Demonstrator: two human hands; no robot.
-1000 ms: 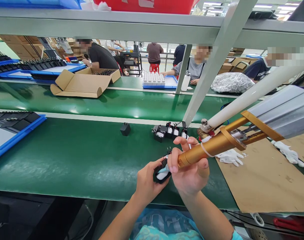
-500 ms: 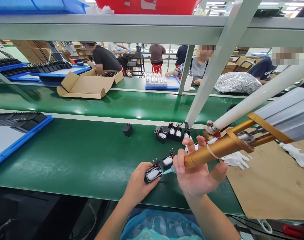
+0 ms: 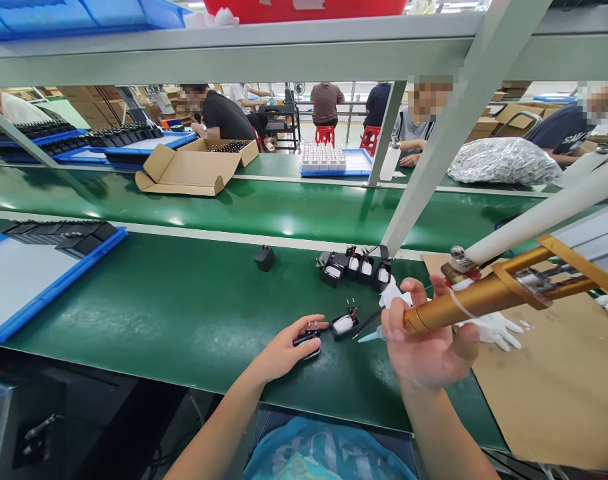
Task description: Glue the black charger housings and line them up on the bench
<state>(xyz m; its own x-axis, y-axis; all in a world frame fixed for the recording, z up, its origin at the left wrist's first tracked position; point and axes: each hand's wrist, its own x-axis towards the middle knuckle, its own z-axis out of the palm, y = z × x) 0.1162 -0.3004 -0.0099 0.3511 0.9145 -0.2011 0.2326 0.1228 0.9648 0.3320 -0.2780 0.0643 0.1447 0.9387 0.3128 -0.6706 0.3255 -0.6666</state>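
My left hand is closed around a small black plug housing with two metal pins, low over the green bench; my fingers cover part of it. In my right hand is a gold-coloured dispensing gun, gripped near its front end. Its pale blue nozzle points left and stands apart from the held housing. Between the hands lies another open black housing with a white block, red wire and pins. A thin dark tool rests beside it.
Several open housings cluster near a slanted post. A lone black housing stands left of them. A blue-rimmed tray is at left; white gloves lie on cardboard at right. People sit across the bench.
The nozzle has drawn away to the right from the housing in my left hand. My left hand has turned that housing and covers more of it. The view has shifted slightly.
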